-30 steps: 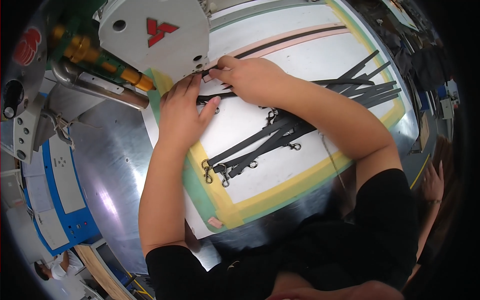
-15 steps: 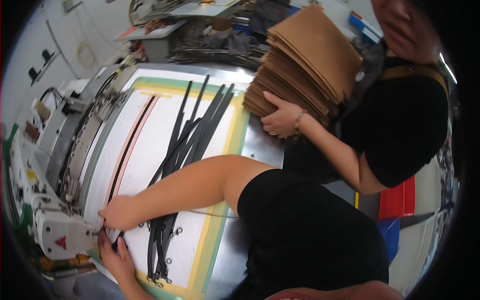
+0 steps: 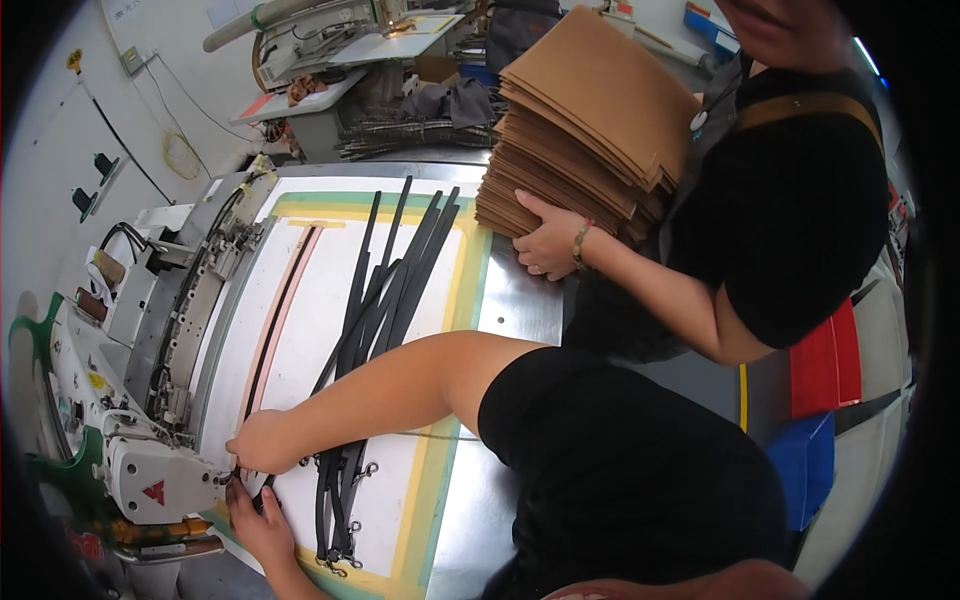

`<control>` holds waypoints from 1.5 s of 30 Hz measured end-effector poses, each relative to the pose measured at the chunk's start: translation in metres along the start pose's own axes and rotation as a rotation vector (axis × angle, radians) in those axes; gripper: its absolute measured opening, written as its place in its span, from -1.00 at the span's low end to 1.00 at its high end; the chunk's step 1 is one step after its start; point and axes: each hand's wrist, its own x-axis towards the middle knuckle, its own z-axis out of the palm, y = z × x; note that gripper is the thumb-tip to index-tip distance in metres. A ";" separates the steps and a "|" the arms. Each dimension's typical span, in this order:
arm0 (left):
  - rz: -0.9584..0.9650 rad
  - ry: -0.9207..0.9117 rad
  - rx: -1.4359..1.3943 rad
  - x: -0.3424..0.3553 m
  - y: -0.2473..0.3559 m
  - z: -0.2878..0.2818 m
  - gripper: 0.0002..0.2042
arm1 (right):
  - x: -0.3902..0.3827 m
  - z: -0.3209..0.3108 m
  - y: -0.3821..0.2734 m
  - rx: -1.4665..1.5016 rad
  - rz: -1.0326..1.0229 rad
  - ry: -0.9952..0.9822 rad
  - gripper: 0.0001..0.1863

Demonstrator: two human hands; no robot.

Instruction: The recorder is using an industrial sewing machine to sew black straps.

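You have both hands close to the white machine head [image 3: 155, 480], by the near-left corner of the white board [image 3: 410, 395]. Your right hand [image 3: 265, 441] has its fingers curled together at the near end of the black strip [image 3: 268, 320], though I cannot tell whether they pinch it or only press. The strip runs between pink borders [image 3: 297, 262], along the board's left side toward its far edge. Your left hand [image 3: 258, 520] lies just beside, thumb spread from the fingers; its fingertips are too hidden to tell whether they grip anything.

The main risk, as I judge it, is a nip or jab — your fingertips sit right beside the head, and any movement of it could catch them. If your fingers slip, the strip's end could skew out of its pink borders.

Your right forearm crosses the loose black straps [image 3: 385, 285], so sweeping it sideways could drag them and tangle the metal clasps [image 3: 345, 553] near the board's near edge. Beyond the right edge, a co-worker's hand [image 3: 552, 235] supports a tilted brown stack [image 3: 590, 110] — a bump could spill sheets onto your straps.
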 end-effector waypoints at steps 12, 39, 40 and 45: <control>-0.056 0.015 0.048 0.001 0.010 0.000 -0.39 | -0.006 -0.012 -0.004 -0.069 0.005 0.006 -0.68; -0.084 0.029 0.110 -0.006 0.014 0.003 -0.34 | -0.008 -0.018 -0.015 -0.108 0.024 -0.037 -0.58; -0.095 0.025 0.127 -0.008 0.012 0.000 -0.34 | -0.007 -0.014 -0.014 -0.092 0.015 -0.038 -0.58; -0.074 0.054 0.076 -0.005 0.023 -0.001 -0.34 | -0.002 0.000 0.004 -0.102 0.063 0.031 -0.67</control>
